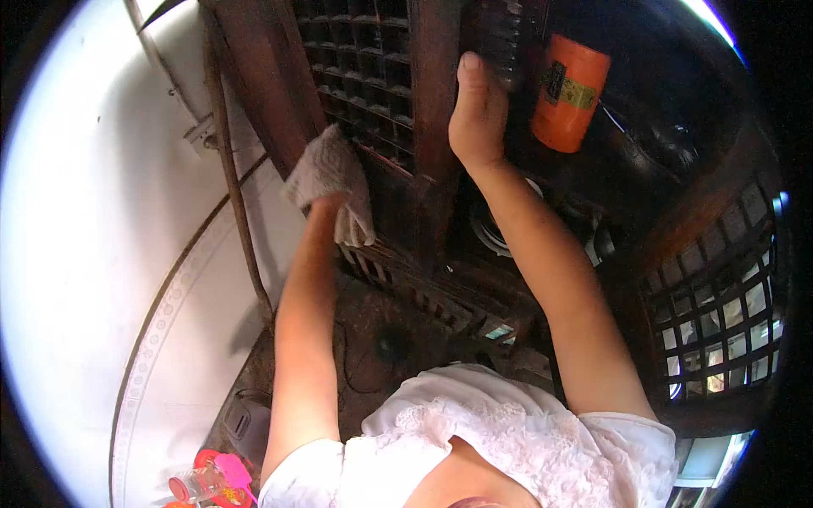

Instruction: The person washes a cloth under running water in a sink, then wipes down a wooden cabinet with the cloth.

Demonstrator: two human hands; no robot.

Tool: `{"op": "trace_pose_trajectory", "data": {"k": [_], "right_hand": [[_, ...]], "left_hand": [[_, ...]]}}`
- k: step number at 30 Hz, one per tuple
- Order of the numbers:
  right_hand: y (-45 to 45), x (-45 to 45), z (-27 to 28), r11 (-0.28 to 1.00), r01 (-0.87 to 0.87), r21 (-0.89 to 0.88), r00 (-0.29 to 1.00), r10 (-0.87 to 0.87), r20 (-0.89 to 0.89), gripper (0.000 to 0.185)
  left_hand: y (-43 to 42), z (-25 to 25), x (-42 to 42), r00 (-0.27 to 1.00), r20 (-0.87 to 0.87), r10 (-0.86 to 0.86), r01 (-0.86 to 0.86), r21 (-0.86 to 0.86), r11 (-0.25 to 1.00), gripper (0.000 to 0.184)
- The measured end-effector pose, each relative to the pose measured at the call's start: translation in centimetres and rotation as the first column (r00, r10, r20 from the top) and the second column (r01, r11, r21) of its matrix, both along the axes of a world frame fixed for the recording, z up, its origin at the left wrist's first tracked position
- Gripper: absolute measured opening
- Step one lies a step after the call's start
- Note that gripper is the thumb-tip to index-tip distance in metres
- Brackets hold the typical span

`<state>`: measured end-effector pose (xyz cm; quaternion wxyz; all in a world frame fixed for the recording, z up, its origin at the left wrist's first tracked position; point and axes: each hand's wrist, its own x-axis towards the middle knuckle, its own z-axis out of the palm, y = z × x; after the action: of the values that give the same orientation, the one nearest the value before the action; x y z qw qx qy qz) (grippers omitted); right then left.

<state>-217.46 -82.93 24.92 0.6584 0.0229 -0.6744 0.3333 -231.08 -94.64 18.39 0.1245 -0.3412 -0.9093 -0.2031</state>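
My left hand [329, 201] is wrapped in a crumpled grey-beige cloth [326, 165], which hides most of its fingers. The cloth lies against the lower part of a dark wooden lattice door [434, 110]. At the right edge of that door is my right hand [480, 118], its thumb pointing up along the wood and its fingers curled round the edge, largely hidden. To the right of this hand, an orange cylindrical container [572, 93] with a yellow-green and black label stands inside the dark cabinet.
A white wall [93, 220] with a thin pole [233, 182] fills the left side. Pale round dishes [491, 233] sit low in the cabinet. Another lattice panel [720, 317] is at the right. A clear jar [193, 485] and a pink item [235, 474] lie at the bottom left.
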Motion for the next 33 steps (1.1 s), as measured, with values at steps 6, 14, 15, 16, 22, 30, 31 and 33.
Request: {"op": "trace_pose_trajectory", "data": {"k": [6,14,15,16,22,30,31,33], "right_hand": [[-0.7,0.4,0.4,0.998,-0.034,-0.058,0.998,0.036,0.047,0.047],[0.0,0.0,0.0,0.999,0.033,-0.008,0.999,-0.033,0.031,0.046],[0.1,0.0,0.1,1.000,0.026,0.001,0.999,-0.026,0.029,0.046],[0.1,-0.1,0.2,1.000,0.025,0.009,0.999,-0.026,0.026,0.046],[0.2,-0.1,0.3,0.995,0.094,0.024,0.996,-0.094,0.002,0.046],[0.1,0.0,0.1,1.000,0.029,-0.004,0.999,-0.029,0.013,0.044],[0.1,0.0,0.1,1.000,0.030,-0.008,0.999,-0.030,0.016,0.044],[0.0,0.2,0.2,1.000,0.013,-0.012,1.000,-0.013,0.006,0.044]], "left_hand": [[1.9,-3.5,1.5,0.954,-0.297,0.043,0.076,0.377,0.923,0.022],[-0.5,-1.0,8.8,0.976,-0.191,-0.104,0.144,0.211,0.967,0.018],[-0.3,0.6,8.5,0.972,0.075,-0.224,0.226,-0.013,0.974,0.034],[-0.2,1.6,8.1,0.897,0.352,-0.268,0.353,-0.203,0.913,0.051],[1.7,-2.5,5.3,0.969,-0.215,-0.122,0.169,0.212,0.963,0.053],[3.2,-4.4,2.8,0.811,-0.585,0.011,0.168,0.252,0.953,0.057],[3.3,-3.8,3.0,0.717,-0.690,0.104,0.188,0.335,0.923,0.057],[3.3,-0.4,4.6,0.923,-0.383,-0.034,0.036,-0.002,0.999,0.051]]}}
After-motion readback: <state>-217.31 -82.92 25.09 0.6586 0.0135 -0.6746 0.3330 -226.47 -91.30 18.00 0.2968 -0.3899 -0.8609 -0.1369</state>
